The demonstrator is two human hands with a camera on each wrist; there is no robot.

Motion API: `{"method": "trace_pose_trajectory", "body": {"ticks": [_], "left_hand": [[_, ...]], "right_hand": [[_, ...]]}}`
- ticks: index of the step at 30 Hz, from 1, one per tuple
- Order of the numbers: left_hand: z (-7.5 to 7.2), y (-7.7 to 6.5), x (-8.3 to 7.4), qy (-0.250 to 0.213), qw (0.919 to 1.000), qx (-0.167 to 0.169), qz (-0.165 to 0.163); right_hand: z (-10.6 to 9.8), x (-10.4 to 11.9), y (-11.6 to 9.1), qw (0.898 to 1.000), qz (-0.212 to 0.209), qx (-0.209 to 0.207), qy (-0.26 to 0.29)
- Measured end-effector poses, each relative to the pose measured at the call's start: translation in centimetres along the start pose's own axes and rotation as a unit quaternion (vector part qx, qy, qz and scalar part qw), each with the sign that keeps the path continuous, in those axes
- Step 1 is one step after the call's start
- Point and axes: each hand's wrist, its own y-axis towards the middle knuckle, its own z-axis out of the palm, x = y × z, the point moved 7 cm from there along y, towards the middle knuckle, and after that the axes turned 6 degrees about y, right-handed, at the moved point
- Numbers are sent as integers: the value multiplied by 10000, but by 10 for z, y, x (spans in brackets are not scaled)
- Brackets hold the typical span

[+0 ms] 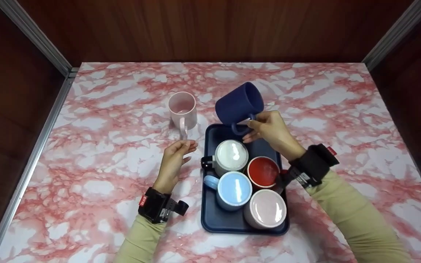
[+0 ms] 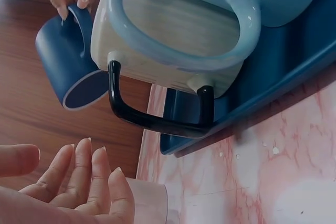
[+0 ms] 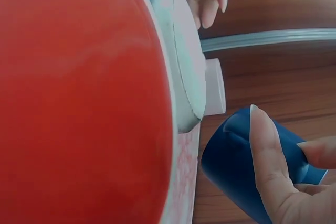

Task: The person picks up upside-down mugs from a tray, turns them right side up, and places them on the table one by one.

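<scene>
A dark blue mug (image 1: 236, 105) is tilted over the far end of the tray, its mouth turned to the right. My right hand (image 1: 272, 132) pinches its handle (image 1: 242, 128) between thumb and fingers, as the left wrist view also shows. Upright on the table, left of the blue mug, stands a pink mug (image 1: 183, 113) with its handle facing me. My left hand (image 1: 174, 160) is just below that handle, holding nothing. In the left wrist view its fingers (image 2: 81, 171) are loosely extended with the palm turned up.
A navy tray (image 1: 210, 219) holds several mugs: a white one (image 1: 231, 155) with a black handle, a light blue one (image 1: 234, 190), a red-lined one (image 1: 263, 171) and a pale pink one (image 1: 267, 209). Wooden walls (image 1: 210, 31) enclose the marbled table (image 1: 97, 153).
</scene>
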Motion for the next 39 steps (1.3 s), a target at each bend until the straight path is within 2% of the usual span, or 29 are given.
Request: {"method": "trace_pose_trajectory", "body": {"ticks": [6, 18, 31, 39], "left_hand": [[1, 1, 0, 44, 10000, -4, -32], [6, 1, 5, 52, 9999, 17, -115], [6, 1, 3, 103, 9999, 24, -75], [7, 2, 3, 137, 9999, 47, -61]], "right_hand": [[9, 2, 19, 9994, 207, 177, -234], [13, 4, 53, 9908, 642, 108, -1183], [21, 4, 85, 9730, 463, 73, -2261], [24, -7, 94, 9628, 238, -6, -2692]]}}
